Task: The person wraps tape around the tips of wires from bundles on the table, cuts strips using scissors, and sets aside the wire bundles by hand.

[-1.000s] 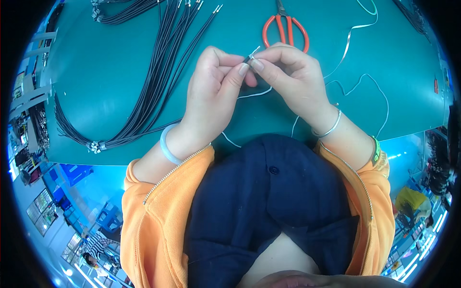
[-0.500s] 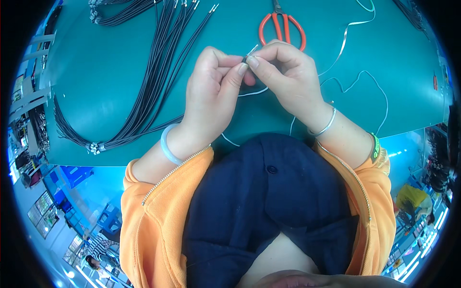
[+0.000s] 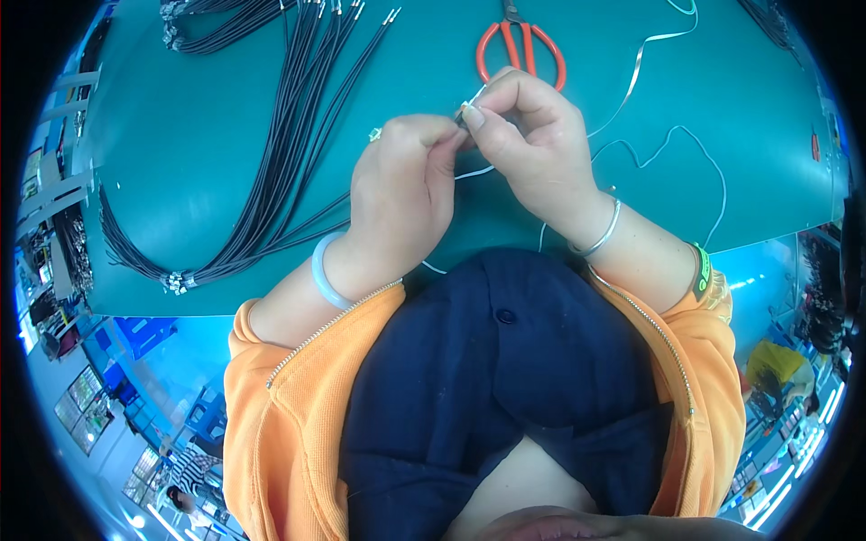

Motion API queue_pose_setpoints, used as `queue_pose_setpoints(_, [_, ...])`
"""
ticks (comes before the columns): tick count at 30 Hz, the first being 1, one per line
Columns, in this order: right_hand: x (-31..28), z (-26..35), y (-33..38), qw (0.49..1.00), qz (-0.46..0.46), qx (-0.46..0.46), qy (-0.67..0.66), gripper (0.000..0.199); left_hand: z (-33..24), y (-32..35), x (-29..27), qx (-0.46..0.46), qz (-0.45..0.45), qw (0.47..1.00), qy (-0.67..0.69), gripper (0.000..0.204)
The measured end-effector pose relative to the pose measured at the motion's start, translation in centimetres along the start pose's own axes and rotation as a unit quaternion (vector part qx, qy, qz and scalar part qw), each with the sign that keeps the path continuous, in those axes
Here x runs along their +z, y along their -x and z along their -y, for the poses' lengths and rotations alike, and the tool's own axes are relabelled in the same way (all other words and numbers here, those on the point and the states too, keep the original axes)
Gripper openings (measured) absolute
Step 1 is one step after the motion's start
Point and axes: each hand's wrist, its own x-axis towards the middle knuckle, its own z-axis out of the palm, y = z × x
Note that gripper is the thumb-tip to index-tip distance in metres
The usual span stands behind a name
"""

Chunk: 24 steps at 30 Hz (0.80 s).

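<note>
My left hand is closed, thumb and index finger pinching a thin black cable near its end. Against it, my right hand also pinches, its thumb and forefinger pressed on the pale thin strands at the cable's tip. Fingers cover most of the join, so its detail is hidden. From under the hands a thin white cord runs out. Beyond my right hand lie scissors with red handles, their blades pointing away.
At the left, a curved bundle of black cables with pale tips lies on the green table. A second black coil lies at the far left. The white cord loops across the right side. A small red tool lies near the right edge.
My left hand has turned inward and its fingers have curled, so a ring now shows. My right hand keeps its pinch. The whole view has shifted slightly.
</note>
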Motion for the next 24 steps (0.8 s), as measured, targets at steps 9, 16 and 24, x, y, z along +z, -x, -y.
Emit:
queue_pose_setpoints(9, [-1.1,0.8,0.5,0.999,0.010,-0.042,0.032,0.005,-0.9,-0.9,0.4,-0.008,0.001,1.000,0.019,0.018])
queue_pose_setpoints(16, [0.6,1.0,0.0,0.994,0.017,-0.057,0.086,0.009,0.1,0.1,-1.0,-0.232,0.004,0.863,0.449,0.015])
queue_pose_setpoints(24, [1.4,0.5,-0.5,0.993,0.010,-0.067,0.096,0.009,0.3,-0.6,-2.5,-0.278,0.044,0.821,0.496,0.019])
